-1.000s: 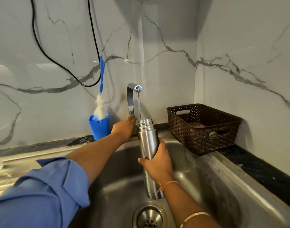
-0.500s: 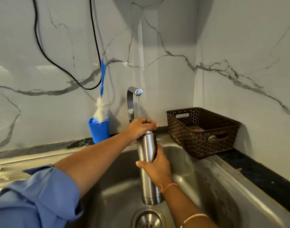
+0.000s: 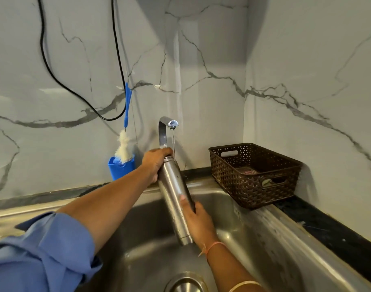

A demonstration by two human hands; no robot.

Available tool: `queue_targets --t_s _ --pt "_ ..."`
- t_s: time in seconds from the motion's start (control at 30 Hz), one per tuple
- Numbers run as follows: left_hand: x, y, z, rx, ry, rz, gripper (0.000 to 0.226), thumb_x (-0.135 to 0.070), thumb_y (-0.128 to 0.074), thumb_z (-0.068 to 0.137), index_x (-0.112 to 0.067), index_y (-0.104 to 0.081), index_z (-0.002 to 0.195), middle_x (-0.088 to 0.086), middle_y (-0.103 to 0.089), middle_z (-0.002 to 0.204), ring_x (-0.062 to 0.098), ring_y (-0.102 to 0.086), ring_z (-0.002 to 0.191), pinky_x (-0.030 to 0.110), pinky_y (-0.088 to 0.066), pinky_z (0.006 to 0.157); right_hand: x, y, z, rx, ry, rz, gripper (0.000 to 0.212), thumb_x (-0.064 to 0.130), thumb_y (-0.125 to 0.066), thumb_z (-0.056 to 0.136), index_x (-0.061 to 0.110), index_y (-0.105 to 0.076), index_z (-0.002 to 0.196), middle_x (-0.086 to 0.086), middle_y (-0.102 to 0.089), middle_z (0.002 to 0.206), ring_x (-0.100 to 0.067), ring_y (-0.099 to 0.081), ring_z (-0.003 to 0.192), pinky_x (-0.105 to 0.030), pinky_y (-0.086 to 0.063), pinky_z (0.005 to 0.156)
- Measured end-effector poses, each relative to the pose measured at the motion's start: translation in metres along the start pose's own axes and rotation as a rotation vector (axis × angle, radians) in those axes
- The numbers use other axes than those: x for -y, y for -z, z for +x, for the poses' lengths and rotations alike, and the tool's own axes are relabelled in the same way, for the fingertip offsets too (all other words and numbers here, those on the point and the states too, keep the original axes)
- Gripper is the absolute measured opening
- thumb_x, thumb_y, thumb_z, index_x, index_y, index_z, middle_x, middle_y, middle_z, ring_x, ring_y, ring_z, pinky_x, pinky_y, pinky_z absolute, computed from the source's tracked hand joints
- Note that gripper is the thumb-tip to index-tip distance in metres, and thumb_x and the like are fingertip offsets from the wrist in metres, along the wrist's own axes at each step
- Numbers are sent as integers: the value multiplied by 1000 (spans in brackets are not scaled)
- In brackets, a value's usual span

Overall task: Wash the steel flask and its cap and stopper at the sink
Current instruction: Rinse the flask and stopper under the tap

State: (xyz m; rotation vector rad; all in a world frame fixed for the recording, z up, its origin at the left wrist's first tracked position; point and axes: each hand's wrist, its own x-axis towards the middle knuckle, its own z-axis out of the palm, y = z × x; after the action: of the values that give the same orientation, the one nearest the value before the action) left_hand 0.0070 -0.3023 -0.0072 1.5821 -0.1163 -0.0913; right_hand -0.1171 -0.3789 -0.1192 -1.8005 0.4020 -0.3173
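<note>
The steel flask (image 3: 173, 192) hangs over the sink (image 3: 271, 234), tilted with its mouth up and to the left, wet with droplets. My left hand (image 3: 156, 164) covers the flask's mouth from above. My right hand (image 3: 198, 223) grips the lower part of the body from the right. A thin trickle of water falls from the tap (image 3: 166, 131) just behind the flask's top. The cap and stopper are not clearly visible.
A blue holder (image 3: 121, 167) with a white bottle brush (image 3: 124, 144) stands on the ledge left of the tap. A brown perforated basket (image 3: 255, 175) sits on the black counter at the right. The drain (image 3: 185, 284) lies below. A black cable (image 3: 79, 95) hangs on the marble wall.
My left hand moved from beside the tap onto the flask's mouth. The flask has tipped from upright to a slant, its top leaning left, and the stream has thinned.
</note>
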Motion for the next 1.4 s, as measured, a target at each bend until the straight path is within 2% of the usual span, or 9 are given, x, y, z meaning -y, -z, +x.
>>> queue_targets --t_s 0.2,0.37,0.47,0.7,0.93,1.0,1.17,1.3,1.4 --pt "-7 -12 -3 -27 -55 -85 9 -17 -72 76 -14 -65 81 12 -65 78 22 -59 62 31 -54 65 -10 11 13 54 -541 706 53 53 -43 92 9 -59 117 -21 -64 109 -36 -61 89 -45 -52 67" --pt "-2 -34 -8 -46 -367 192 7 -19 -67 82 -22 -65 76 -8 -62 71 11 -58 69 24 -49 70 -8 19 5 55 -604 763 35 36 -40 94 7 -54 108 -19 -58 98 -37 -55 82 -49 -47 64" --pt "-9 -37 -9 37 -483 275 7 -18 -66 83 -24 -69 84 -11 -65 78 3 -58 71 15 -45 66 -9 19 5 76 -617 798 44 42 -40 94 7 -53 116 -21 -58 105 -40 -55 88 -49 -48 62" --pt "-25 -4 -5 353 75 -80 25 -31 -78 69 -18 -71 89 5 -70 89 22 -63 83 44 -49 94 -2 17 3 314 -657 821 57 51 -42 90 0 -62 105 -23 -62 89 -40 -56 79 -44 -55 43" --pt "-16 -20 -6 -64 79 57 35 -16 -74 77 -6 -54 104 11 -56 82 25 -56 71 36 -50 70 -4 10 16 -315 -383 215 53 47 -43 84 3 -65 104 -19 -65 105 -39 -62 95 -48 -54 84" --pt "-16 -23 -4 -83 42 48 27 -14 -72 77 -8 -53 95 11 -56 80 23 -56 68 34 -51 66 -5 12 20 -349 -376 199 50 45 -43 88 3 -65 103 -18 -65 106 -38 -61 97 -44 -52 87" --pt "-36 -26 -3 147 -121 166 18 -19 -76 70 -14 -63 81 11 -63 81 25 -61 71 34 -52 74 -9 8 19 78 -527 634 63 60 -44 84 7 -63 112 -22 -67 96 -37 -64 83 -46 -57 64" --pt "-49 -20 -7 459 -26 -82 14 -18 -73 75 -15 -69 89 4 -71 84 21 -69 83 34 -55 82 -6 20 12 382 -611 782 77 63 -38 86 -5 -61 113 -25 -67 79 -38 -67 61 -38 -56 46" --pt "-47 -16 -5 463 77 -90 16 -21 -74 72 -16 -69 87 2 -70 80 18 -66 76 32 -54 80 -8 19 11 434 -635 782 80 65 -38 85 -5 -59 117 -25 -67 81 -39 -67 61 -38 -55 43"
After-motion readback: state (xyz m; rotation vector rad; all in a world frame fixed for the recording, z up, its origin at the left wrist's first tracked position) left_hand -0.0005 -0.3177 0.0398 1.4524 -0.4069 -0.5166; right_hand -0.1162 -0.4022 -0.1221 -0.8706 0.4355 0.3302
